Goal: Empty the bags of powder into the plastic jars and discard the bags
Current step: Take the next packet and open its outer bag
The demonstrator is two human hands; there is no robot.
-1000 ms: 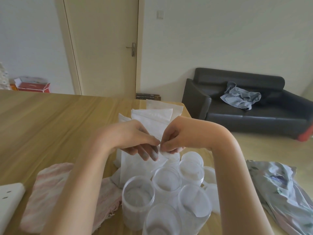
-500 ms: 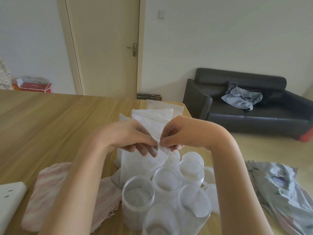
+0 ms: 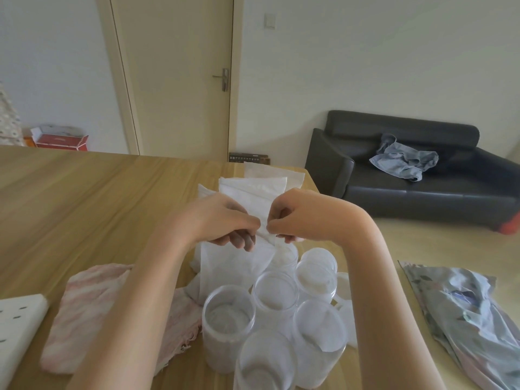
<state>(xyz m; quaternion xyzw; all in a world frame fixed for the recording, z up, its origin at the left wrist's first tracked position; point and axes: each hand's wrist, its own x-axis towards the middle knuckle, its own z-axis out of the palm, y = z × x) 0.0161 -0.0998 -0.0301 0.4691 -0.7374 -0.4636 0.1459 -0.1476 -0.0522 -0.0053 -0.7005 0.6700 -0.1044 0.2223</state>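
A white bag of powder (image 3: pixel 233 267) hangs upright over the table, and both hands pinch its top edge. My left hand (image 3: pixel 222 220) grips the edge from the left, my right hand (image 3: pixel 292 218) from the right, fingertips nearly touching. Beneath the bag stand several clear plastic jars (image 3: pixel 229 319) in a cluster, open at the top. More white bags (image 3: pixel 253 187) lie stacked behind my hands. The held bag's lower corner reaches the rear jar (image 3: pixel 284 256).
A pink striped cloth (image 3: pixel 84 311) lies left of the jars on the wooden table (image 3: pixel 84 198). A white power strip (image 3: pixel 17 322) sits at the left edge. Crumpled grey fabric (image 3: pixel 464 311) lies right of the table. A dark sofa (image 3: pixel 408 178) stands beyond.
Both hands stay pinched on the bag's top edge and have barely shifted. The view has tilted slightly.
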